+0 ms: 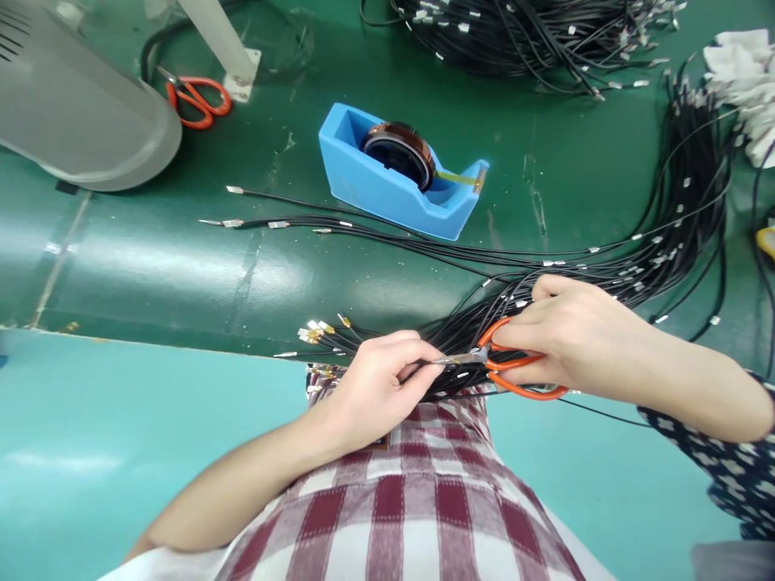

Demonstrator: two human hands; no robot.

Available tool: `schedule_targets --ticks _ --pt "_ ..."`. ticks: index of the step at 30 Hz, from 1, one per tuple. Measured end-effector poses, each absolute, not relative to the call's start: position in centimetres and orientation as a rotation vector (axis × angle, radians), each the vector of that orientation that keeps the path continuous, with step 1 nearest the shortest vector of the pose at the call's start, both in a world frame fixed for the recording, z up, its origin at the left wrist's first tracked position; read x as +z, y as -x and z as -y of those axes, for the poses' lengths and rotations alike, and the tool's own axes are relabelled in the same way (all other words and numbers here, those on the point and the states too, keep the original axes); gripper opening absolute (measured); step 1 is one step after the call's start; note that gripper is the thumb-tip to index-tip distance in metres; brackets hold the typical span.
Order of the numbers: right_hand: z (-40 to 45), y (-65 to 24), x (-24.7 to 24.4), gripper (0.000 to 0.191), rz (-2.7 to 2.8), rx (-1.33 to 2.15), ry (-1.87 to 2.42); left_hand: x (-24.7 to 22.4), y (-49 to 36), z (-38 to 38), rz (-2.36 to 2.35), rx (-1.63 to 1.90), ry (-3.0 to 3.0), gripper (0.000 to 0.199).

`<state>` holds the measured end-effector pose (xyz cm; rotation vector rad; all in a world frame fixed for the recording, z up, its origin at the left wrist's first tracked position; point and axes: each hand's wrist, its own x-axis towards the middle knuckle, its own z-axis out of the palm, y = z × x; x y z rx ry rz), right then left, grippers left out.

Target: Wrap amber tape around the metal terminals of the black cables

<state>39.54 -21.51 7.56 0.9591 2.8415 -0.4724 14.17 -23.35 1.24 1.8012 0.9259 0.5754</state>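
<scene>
A long bundle of black cables [696,173] with white labels curves along the front of the green table. My left hand [381,387] pinches a thin dark cable end between thumb and fingers, at the table's front edge. Orange-handled scissors [526,394] are in my right hand [566,331], fingers through the loops. Their blades point left and touch or nearly touch the piece at my left fingertips. Whether the blades are closed is too small to tell. Several yellowish and white cable ends [318,331] stick out left of my left hand.
Behind the cables stands a blue tape dispenser [387,194] with a brown roll. A second pair of orange scissors [206,101] lies beside a grey machine [90,105]. Coiled black cables [484,40] are at the back, and white cloth [747,89] at the right.
</scene>
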Motion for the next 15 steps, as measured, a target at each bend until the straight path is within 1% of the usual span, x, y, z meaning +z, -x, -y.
schedule_targets --ticks 3,7,12,15 --pt "21.52 -39.59 7.56 0.028 -2.822 -0.466 -0.801 1.01 -14.11 23.49 -0.918 0.586 -1.789 0.015" --pt "21.55 -39.36 7.57 0.031 -2.795 -0.425 -0.855 0.81 -14.11 23.7 -0.921 0.6 -1.756 0.015" --pt "21.4 -39.19 7.31 0.037 -2.831 -0.51 -0.792 0.69 -14.02 23.84 -0.924 0.61 -1.722 0.014" --pt "21.37 -39.04 7.15 0.033 -2.785 -0.607 -0.885 0.78 -13.87 23.77 -0.915 0.615 -1.718 0.014"
